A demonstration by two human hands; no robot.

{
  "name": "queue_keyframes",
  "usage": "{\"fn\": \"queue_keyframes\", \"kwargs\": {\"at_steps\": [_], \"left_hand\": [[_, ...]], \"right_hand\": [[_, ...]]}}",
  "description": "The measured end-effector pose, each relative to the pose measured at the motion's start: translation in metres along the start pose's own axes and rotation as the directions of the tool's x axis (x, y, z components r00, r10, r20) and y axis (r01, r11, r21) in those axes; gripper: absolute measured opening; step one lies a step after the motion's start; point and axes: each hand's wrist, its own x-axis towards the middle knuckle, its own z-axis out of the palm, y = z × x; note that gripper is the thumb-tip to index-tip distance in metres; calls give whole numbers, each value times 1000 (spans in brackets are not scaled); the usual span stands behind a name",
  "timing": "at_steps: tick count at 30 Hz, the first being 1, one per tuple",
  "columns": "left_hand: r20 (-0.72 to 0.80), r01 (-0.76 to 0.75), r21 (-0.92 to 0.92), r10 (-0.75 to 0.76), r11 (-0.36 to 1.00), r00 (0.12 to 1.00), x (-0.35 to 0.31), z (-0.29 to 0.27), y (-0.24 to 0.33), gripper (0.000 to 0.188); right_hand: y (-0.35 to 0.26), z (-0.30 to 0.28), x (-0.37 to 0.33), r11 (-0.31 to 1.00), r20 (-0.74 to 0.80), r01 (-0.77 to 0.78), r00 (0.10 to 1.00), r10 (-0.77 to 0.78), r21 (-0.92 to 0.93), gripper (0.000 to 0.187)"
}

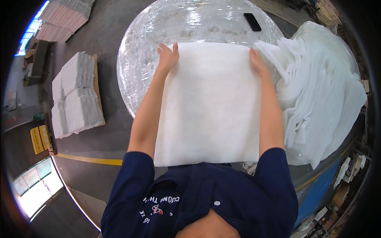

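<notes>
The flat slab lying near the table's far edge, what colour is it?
Black slab, seen in the head view.

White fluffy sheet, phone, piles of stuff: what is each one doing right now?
White padding sheet: spread flat on the table, near edge hanging off.
Left hand: pressed on the sheet's far left corner.
Right hand: pressed on the far right corner.
Round table: wrapped in clear plastic film.
Black phone: lying flat, screen dark.
Heap of white sheets: loosely piled, draping over the edge.
Floor stacks: neatly piled.
</notes>
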Motion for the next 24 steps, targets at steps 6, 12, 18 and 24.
{"fn": "queue_keyframes", "kwargs": {"at_steps": [6,12,18,24], "left_hand": [[376,89,261,-186,961,908,-81,-12,8,79],[301,-6,257,-74,966,951,-85,-15,-6,76],[405,-102,326,-42,940,913,-76,-20,14,88],[227,-128,387,40,913,973,-124,-10,-11,100]], "right_hand": [[8,-15,-68,792,13,-232,957,290,-565,88],[-15,-24,-64,810,81,-147,969,232,-567,87],[18,-54,-66,828,57,-58,992,108,-558,83],[-3,-33,-109,817,105,-80,980,170,-571,81]]}}
